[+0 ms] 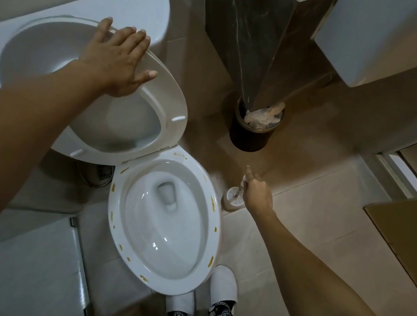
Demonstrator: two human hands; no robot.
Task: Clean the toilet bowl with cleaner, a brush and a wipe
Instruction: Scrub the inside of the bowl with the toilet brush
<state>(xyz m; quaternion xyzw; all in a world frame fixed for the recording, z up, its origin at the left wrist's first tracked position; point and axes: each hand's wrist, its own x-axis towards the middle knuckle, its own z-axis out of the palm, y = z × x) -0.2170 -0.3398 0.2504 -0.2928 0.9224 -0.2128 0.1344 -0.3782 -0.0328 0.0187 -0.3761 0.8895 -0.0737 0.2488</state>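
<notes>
The right hand (259,194) is closed round the white brush handle (242,184), which slants down and left of it into a round holder (232,199) on the floor, just right of the glossy, yellow-spotted bowl rim (214,225). The left hand (117,58), spread flat, props the smooth plastic seat (174,102) upright.

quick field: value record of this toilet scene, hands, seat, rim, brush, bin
left hand: flat on the raised seat, holding it up
right hand: closed on the brush handle
toilet brush: in its white holder on the floor, right of the bowl
rim: white, dotted with yellow-brown spots
bowl: water at the bottom
bin: dark, crumpled paper inside, beyond the brush
</notes>
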